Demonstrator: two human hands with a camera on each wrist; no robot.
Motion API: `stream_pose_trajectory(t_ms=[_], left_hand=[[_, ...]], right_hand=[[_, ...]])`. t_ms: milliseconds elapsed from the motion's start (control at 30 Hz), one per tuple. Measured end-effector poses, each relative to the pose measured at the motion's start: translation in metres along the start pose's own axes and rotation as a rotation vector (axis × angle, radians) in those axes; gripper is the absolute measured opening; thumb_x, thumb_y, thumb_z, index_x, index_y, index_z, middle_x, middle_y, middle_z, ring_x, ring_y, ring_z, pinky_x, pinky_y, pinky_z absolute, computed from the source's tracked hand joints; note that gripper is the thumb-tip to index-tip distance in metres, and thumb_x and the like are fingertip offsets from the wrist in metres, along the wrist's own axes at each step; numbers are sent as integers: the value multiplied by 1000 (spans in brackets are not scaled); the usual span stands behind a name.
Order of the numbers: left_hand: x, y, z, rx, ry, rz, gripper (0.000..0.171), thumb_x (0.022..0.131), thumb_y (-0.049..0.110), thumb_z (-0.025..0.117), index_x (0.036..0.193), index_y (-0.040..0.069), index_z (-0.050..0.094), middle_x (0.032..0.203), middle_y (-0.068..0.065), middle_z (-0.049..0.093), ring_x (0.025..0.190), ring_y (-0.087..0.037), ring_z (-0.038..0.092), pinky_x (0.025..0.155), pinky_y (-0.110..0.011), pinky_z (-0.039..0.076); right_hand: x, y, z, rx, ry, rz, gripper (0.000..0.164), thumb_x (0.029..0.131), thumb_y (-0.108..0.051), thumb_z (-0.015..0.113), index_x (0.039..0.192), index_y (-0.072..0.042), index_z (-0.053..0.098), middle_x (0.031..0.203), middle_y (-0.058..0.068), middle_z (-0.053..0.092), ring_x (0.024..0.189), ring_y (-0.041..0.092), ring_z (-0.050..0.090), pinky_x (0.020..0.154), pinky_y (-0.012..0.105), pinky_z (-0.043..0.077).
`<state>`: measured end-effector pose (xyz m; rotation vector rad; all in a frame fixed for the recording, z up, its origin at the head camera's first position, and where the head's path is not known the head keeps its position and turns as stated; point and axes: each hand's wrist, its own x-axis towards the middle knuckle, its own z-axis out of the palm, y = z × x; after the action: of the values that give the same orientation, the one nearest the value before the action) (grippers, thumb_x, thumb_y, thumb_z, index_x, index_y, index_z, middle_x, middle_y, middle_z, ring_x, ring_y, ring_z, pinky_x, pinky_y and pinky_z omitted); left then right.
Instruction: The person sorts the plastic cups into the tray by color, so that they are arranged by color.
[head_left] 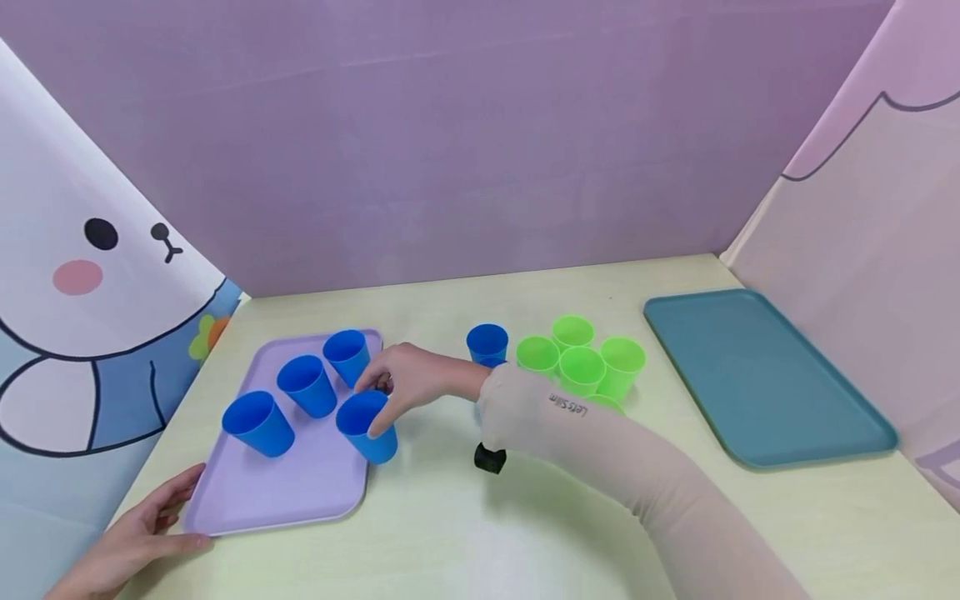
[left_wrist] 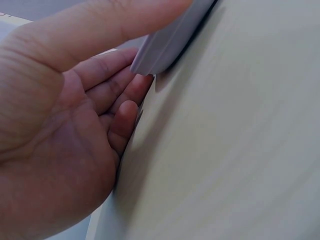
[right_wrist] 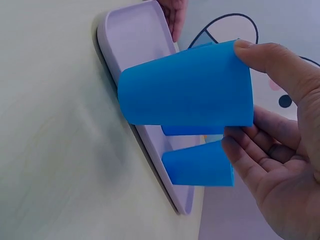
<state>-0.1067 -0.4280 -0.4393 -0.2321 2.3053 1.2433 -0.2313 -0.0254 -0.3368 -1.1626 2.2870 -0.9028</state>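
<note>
My right hand [head_left: 408, 379] pinches a blue cup [head_left: 367, 429] by its rim, thumb on one side and fingers on the other. The cup stands upright over the right edge of a lilac tray [head_left: 322, 492], close above it in the right wrist view. Three more blue cups, a near one [head_left: 258, 423], a middle one [head_left: 307, 386] and a far one [head_left: 347, 357], stand on the tray. At the tray's near left corner, my left hand [head_left: 146, 529] holds the edge between thumb and fingers; the left wrist view shows the palm [left_wrist: 55, 150] beside that corner.
Right of the tray, a blue cup [head_left: 487, 340] stands with another partly hidden by my right wrist. Several green cups [head_left: 581, 367] cluster beside them, some behind the sleeve. A teal tray [head_left: 772, 383] lies at the right. A purple backdrop [head_left: 480, 167] rises behind the table.
</note>
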Motion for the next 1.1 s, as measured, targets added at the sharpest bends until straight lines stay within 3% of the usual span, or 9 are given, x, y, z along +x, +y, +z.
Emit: stream_pose_trajectory(t_ms=[333,667,867,1100], left_hand=[[1,1,-1,7,3,-2,105,94,26,72,156,-2,-8,156,-38,1,137,-54,15,112,-69,16],[0,3,0,35,4,0,104,95,28,70,156,-3,-7,156,-38,2,136,-55,17,110,-69,21],[0,3,-2,30,-6,-3,104,95,28,70,156,-3,-8,156,-38,1,137,-56,15,111,-68,21],[-1,-1,-1,86,0,26,103,94,29,71,155,-6,-4,157,-37,4,136,-54,21,107,-64,32]], right_hand=[[16,-12,15,27,6,-30,56,77,-27,88,126,-8,69,115,-5,66,98,2,56,79,12,48],[29,-15,31,48,71,-48,57,77,-30,88,126,-9,69,110,-10,65,94,-1,54,77,10,47],[38,-23,43,40,121,-22,58,75,-34,89,125,-13,70,109,-16,66,92,-4,52,75,8,46],[47,-36,65,46,137,28,59,73,-36,90,125,-19,70,107,-19,62,91,-6,50,73,7,44]])
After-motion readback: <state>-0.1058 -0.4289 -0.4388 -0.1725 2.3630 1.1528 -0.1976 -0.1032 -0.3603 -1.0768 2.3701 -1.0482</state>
